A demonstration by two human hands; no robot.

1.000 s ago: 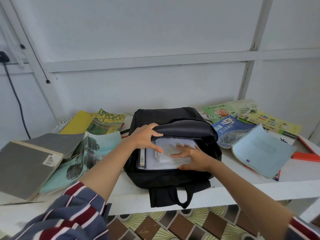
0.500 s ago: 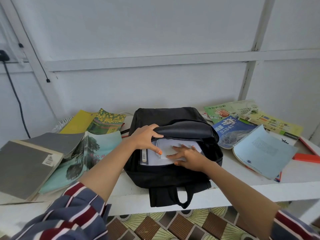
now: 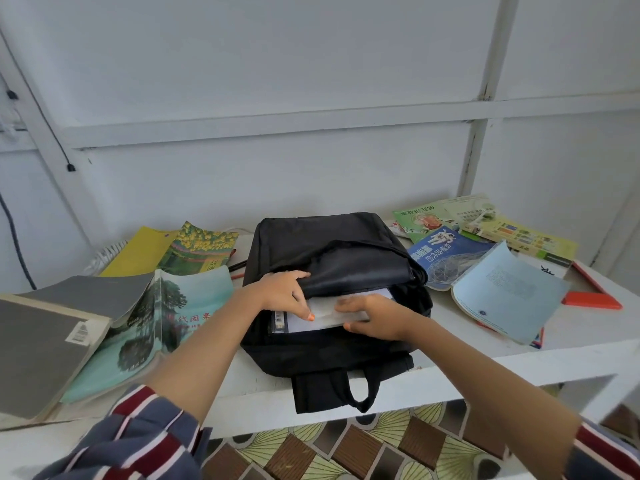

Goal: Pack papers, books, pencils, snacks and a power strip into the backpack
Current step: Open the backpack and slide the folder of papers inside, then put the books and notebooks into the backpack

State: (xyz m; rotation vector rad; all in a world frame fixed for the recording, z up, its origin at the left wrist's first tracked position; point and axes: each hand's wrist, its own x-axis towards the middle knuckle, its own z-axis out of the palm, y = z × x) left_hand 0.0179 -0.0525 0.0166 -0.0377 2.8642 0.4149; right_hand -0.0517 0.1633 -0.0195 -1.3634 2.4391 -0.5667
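Black backpack [image 3: 332, 258] lay flat on the white desk [image 3: 485, 362], mouth toward the person, carry handle [image 3: 332, 389] hanging over the front edge. Left hand [image 3: 282, 292] had its grip closed on the upper flap of the opening, thumb on top and fingers curled under, holding it lifted. Right hand [image 3: 372, 315] lay flat on a stack of white papers [image 3: 325, 315] sitting partway inside the mouth; its grip was not closed on anything, fingers extended and pressing.

Risks, as judged:
- Papers could crumple or fold at the leading edge if pushed while the flap sagged; the flap stayed up only by the left hand.
- A barcoded spine or cover [image 3: 279, 320] showed at the left of the opening under the sheets. Papers could catch on it and slide in skewed.
- Backpack sat close to the front edge of the desk. A hard inward push seemed safe, but a pull back could drag it off.

Surroundings:
- Left of the backpack: grey-covered book [image 3: 41, 348], teal book with trees [image 3: 162, 323] touching the left forearm's path, yellow and green books [image 3: 180, 251] behind.
- Right: blue book [image 3: 446, 258], pale blue booklet [image 3: 509, 292] overlapping it, green books [image 3: 443, 216] at the back, an orange-red flat item [image 3: 588, 299] near the right edge.
- Pencils, snacks and power strip could not be identified with certainty; a white ribbed object [image 3: 107, 254] at far left, behind the yellow book, might be the strip.

Nothing blocked the opening itself. The books crowded both flanks of the backpack.
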